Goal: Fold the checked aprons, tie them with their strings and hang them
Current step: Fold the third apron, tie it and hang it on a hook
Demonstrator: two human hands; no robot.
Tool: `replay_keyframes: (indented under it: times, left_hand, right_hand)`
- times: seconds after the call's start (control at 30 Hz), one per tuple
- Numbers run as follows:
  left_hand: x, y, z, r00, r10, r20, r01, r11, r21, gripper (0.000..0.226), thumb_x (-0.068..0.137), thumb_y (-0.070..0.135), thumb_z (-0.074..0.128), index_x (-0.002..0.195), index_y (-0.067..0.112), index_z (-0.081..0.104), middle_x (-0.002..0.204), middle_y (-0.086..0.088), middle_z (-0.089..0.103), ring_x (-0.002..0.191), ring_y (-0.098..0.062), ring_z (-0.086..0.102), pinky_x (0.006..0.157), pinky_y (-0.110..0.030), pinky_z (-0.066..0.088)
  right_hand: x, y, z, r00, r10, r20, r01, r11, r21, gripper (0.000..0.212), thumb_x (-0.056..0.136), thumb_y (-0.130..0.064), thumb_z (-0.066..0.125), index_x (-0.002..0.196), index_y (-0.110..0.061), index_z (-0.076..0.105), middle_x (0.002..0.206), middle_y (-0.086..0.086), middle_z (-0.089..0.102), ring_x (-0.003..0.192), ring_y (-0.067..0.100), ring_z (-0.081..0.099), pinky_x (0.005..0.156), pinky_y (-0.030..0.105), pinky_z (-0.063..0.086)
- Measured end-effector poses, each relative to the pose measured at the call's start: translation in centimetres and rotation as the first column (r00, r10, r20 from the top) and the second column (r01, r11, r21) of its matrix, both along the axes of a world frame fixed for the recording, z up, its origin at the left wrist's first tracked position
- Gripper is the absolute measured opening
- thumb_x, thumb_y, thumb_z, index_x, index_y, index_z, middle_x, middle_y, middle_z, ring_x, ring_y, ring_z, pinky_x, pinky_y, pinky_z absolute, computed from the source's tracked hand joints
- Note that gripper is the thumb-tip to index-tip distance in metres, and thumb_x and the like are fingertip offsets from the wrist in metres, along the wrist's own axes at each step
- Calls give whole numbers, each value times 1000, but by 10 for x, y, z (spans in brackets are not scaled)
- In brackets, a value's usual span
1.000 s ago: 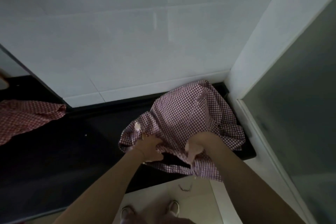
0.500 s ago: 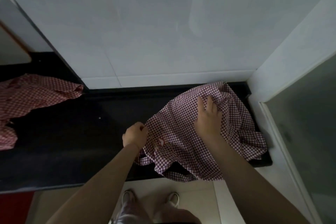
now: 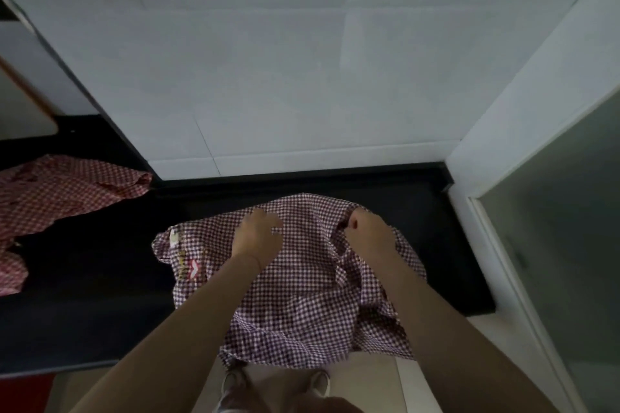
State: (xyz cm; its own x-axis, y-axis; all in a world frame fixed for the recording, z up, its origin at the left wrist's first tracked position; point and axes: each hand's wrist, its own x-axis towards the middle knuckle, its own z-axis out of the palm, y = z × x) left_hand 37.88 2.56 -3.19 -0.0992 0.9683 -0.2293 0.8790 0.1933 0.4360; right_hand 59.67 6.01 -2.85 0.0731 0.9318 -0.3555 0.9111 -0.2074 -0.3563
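Observation:
A red-and-white checked apron [image 3: 302,292] lies spread on the black counter [image 3: 94,295], its near edge hanging over the counter's front. A white label and a small logo show at its left corner. My left hand [image 3: 258,235] rests flat on the cloth near its middle, fingers fairly straight. At the apron's far right edge my right hand [image 3: 367,228] has its fingers curled and grips a fold of the fabric. The apron's strings are not visible.
A second checked apron [image 3: 57,198] lies crumpled on the counter at the far left. White tiled wall stands behind the counter; a frosted glass door [image 3: 570,228] and white frame bound the right side. My feet [image 3: 275,382] show on the pale floor below.
The apron has been dragged left and spread flatter. My left hand let go of the left corner and moved onto the middle. My right hand shifted right and closed on the edge.

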Motion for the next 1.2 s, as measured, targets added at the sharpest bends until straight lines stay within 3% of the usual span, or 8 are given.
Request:
replay_keyframes:
  times: [0.1, 0.3, 0.43, 0.53, 0.7, 0.83, 1.0, 1.2]
  left_hand:
    - [23, -17, -26, 982, -166, -96, 117, 917, -382, 67, 91, 44, 58, 149, 27, 30, 153, -9, 25, 136, -32, 32, 109, -48, 37]
    - [25, -30, -49, 983, -164, -86, 111, 892, -438, 93, 89, 61, 54, 156, 30, -2, 163, -12, -13, 149, -39, -7, 118, -56, 15]
    - [19, -29, -53, 993, -111, -50, 87, 937, -338, 59, 92, 43, 59, 145, 32, 34, 162, -14, 4, 148, -37, 6, 114, -57, 28]
    - [15, -30, -59, 999, -36, -4, 34, 976, -217, 14, 96, 25, 52, 103, 21, 64, 158, -13, 18, 143, -35, 18, 106, -57, 38]
    - [11, -27, -65, 998, -61, 1, 60, 976, -211, 27, 90, 32, 64, 113, 19, 60, 157, -12, 19, 142, -36, 19, 106, -57, 38]
    - [6, -26, -71, 994, -103, -47, 85, 954, -288, 79, 84, 41, 69, 149, 29, 27, 159, -12, 7, 146, -39, 7, 111, -60, 31]
    - [-14, -27, -76, 997, -44, -69, 26, 969, -247, 77, 86, 33, 68, 151, 27, 26, 161, -10, 9, 147, -37, 6, 113, -57, 30]
    - [-26, -37, -83, 998, 57, -39, -60, 995, -78, 20, 87, 11, 61, 106, 13, 64, 153, -11, 35, 141, -34, 27, 106, -49, 42]
  right_hand:
    - [22, -11, -10, 997, -70, -25, 70, 998, -4, 33, 95, -26, 56, 125, -14, 58, 129, 8, 59, 119, 24, 56, 103, 36, 43]
    - [49, -34, -32, 984, -171, 43, 176, 974, -143, 52, 92, -38, 56, 136, -12, 51, 143, 14, 50, 130, 31, 48, 113, 44, 36]
    - [47, -38, -28, 997, -49, 64, 68, 941, -330, 55, 98, -39, 49, 142, -6, 46, 151, 20, 34, 134, 34, 40, 117, 41, 28]
    - [46, -37, -29, 1000, -13, -16, 8, 956, -292, 28, 101, -29, 45, 100, -12, 66, 119, 12, 60, 114, 28, 56, 99, 32, 38]
    - [53, -23, -10, 998, 0, -66, -12, 985, -173, 32, 98, -23, 53, 67, -19, 47, 77, -2, 52, 80, 16, 53, 76, 28, 38]
    - [48, 0, 19, 959, -178, -221, 177, 984, -24, 15, 96, -25, 58, 85, -15, 56, 89, 3, 61, 78, 16, 58, 73, 32, 49]
    - [48, 14, 46, 936, -124, -329, 60, 978, -200, 42, 98, -41, 51, 79, -5, 64, 74, 6, 67, 60, 14, 62, 59, 26, 48]
    - [57, -17, -12, 989, -102, -104, 77, 973, -219, 53, 98, -40, 47, 143, -12, 43, 144, 10, 48, 129, 26, 48, 109, 37, 39]
